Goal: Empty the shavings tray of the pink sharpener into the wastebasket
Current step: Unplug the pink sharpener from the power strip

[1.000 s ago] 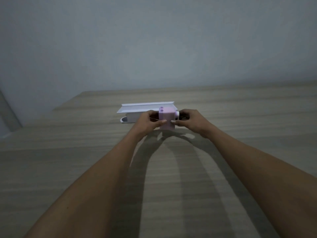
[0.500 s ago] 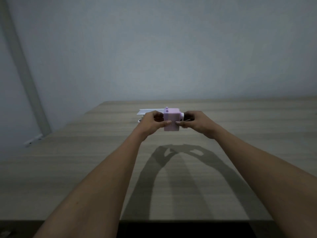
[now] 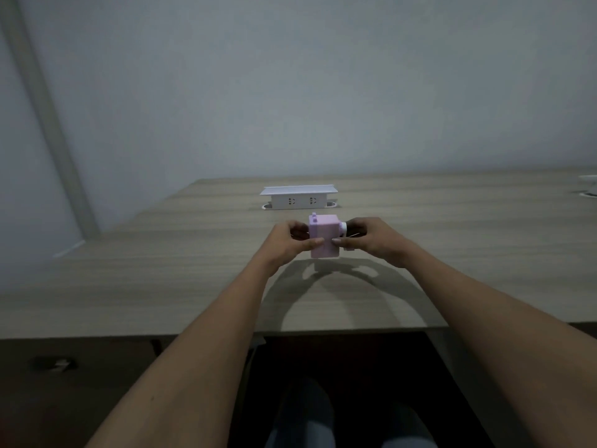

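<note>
The pink sharpener (image 3: 323, 235), a small boxy block with a white hub on its right side, hangs above the wooden table (image 3: 161, 270), held between both hands. My left hand (image 3: 289, 245) grips its left side, thumb across the front face. My right hand (image 3: 374, 240) holds the right side, thumb on the front and fingers around the dark crank part. The shavings tray cannot be told apart from the body. No wastebasket is in view.
A white pop-up socket box (image 3: 298, 198) with its lid raised stands behind the sharpener. A white object (image 3: 589, 185) shows at the table's far right edge. The near table edge, a dark gap and my legs lie below; a wall rises behind.
Both hands have lifted the sharpener off the table and drawn it toward me, away from the socket box. The view has pulled back, showing the near table edge.
</note>
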A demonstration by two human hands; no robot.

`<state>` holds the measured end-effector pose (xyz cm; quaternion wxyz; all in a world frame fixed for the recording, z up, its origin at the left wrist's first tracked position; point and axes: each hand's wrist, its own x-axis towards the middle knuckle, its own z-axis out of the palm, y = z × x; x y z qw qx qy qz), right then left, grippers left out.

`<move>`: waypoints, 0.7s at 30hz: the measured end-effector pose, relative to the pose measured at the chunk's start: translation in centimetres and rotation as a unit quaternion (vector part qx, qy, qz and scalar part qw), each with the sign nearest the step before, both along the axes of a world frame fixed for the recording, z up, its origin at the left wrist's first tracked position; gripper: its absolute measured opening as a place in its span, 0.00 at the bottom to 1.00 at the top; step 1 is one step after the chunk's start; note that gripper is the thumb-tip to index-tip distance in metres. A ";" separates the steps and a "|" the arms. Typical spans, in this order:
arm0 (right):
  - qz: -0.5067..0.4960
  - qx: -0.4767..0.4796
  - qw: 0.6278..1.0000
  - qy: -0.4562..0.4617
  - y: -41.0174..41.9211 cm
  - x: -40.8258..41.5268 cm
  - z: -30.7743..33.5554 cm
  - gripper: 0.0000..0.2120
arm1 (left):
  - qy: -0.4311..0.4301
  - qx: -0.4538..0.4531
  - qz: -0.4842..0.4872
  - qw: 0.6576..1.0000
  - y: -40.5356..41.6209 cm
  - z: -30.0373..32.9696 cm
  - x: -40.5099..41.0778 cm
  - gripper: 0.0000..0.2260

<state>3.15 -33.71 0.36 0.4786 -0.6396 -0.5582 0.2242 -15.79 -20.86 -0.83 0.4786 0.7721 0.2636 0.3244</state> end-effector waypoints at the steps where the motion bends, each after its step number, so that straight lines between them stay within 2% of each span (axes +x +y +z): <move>1: 0.000 -0.004 1.000 -0.004 0.0 0.0 -0.4 0.17 | 0.004 -0.003 0.001 1.000 -0.2 -0.4 0.0 0.23; 15: 0.017 -0.020 0.999 0.027 0.0 0.9 -2.9 0.19 | 0.016 -0.035 -0.006 0.999 -0.5 -2.9 -0.4 0.23; 21: 0.035 -0.034 0.999 0.020 0.5 1.2 -3.3 0.18 | 0.049 -0.029 -0.038 0.998 -0.2 -3.0 -0.4 0.29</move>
